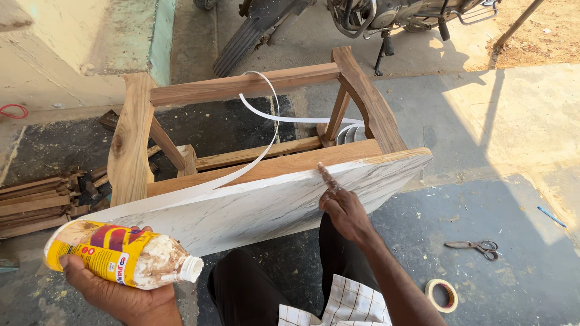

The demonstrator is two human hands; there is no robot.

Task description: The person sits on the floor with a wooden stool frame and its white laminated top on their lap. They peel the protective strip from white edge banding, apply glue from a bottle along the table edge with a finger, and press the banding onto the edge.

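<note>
My left hand [118,290] holds a yellow glue bottle [121,255] lying sideways, its open white neck pointing right and smeared with dried glue. My right hand [343,208] rests on a white marble-pattern board [260,208], its glue-coated index finger stretched up to the board's bare wooden top edge. The board leans on a wooden chair frame [130,142]. A white edge-banding strip [266,133] curls from the board's left edge up over the frame.
Scissors [474,246] and a tape roll [441,295] lie on the dark floor at the right. Stacked wood pieces [36,205] sit at the left. A parked motorcycle [338,18] stands behind the frame. My knees [254,284] are below the board.
</note>
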